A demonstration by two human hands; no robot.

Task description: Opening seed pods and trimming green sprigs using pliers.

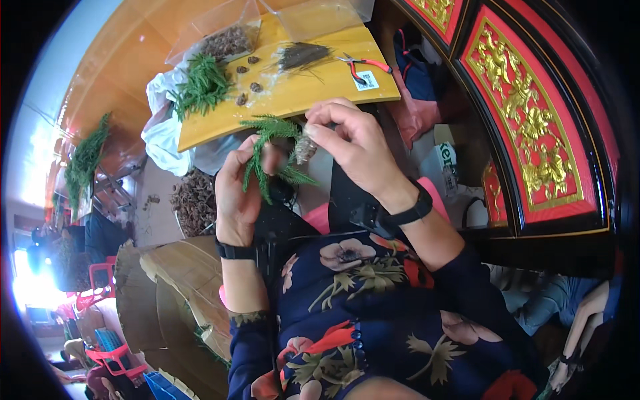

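A yellow table (293, 87) bears a heap of green fir-like sprigs (202, 87). Nearer the body, the left hand (237, 180) grasps a small sprig wreath (275, 125), apparently already rounded; the right hand (353, 137) pinches a pinecone (305, 148) at its right side (fastening, seemingly unfinished, cannot be confirmed). Smaller loose pinecones (255, 87) lie unattached on the table.

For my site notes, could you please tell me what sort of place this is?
Probably a craft workshop, judging by the red-handled pliers, pine cones and green needled sprigs on the yellow tabletop.
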